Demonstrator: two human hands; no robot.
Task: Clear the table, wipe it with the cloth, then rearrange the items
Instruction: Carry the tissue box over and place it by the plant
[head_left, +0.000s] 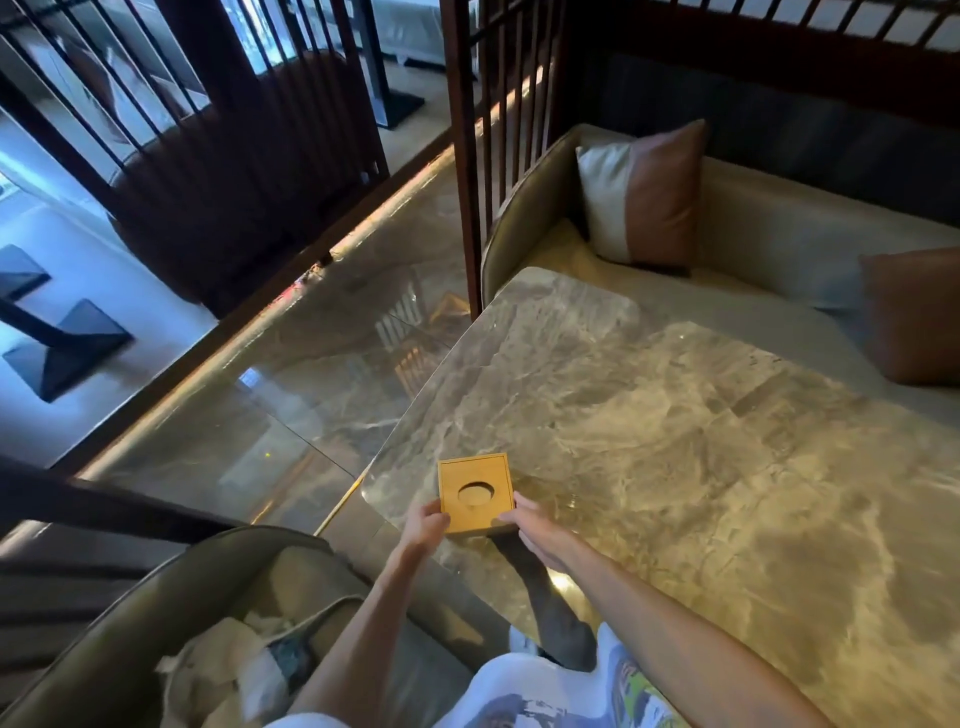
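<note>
Both arms reach forward; the left hand (423, 525) and right hand (535, 527) pinch one wooden box (475, 493) by its sides. It sits at the table's (675, 441) near left corner; two cushions (644, 195) lie beyond.

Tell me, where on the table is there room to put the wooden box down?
Almost everywhere. The marble table is bare from its far rounded edge by the cushions down to the near right side. The only busy spot is the near left corner, where the left hand and right hand hold the wooden box. The seat at lower left is cluttered with cloths.
</note>
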